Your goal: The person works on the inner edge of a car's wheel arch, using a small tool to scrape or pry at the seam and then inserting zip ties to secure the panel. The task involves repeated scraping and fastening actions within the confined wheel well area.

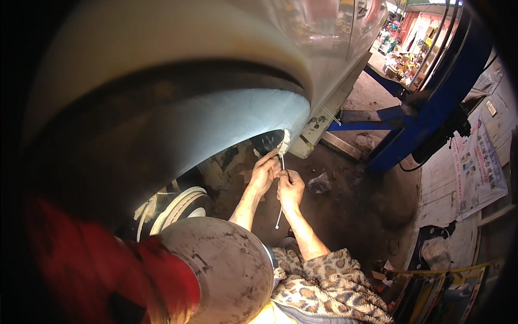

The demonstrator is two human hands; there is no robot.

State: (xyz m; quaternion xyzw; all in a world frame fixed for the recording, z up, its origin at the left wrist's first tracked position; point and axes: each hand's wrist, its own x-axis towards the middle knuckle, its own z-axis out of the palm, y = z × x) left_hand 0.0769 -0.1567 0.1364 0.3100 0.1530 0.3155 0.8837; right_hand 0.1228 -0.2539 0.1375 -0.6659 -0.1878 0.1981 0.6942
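Observation:
A car's wheel arch (226,108), with a pale blue-grey inner edge, arches above my hands. At its lower right end is a crumpled, whitish piece (286,139), with a thin white strap (278,218) hanging from it. My left hand (263,174) is raised just below that piece, fingers pinched at the upper part of the strap. My right hand (290,189) is just below and right of it, closed round the strap, whose tail dangles past my wrist. A brake disc (178,208) shows at the left, partly hidden by a round grey object (216,259).
Blurred red material (97,254) fills the lower left. A blue lift post (431,102) with an arm stands at the right, beside a printed banner (477,173). A plastic bag (319,183) lies on the dark floor. Metal racks (442,286) are at lower right, cluttered shelves (410,54) at upper right.

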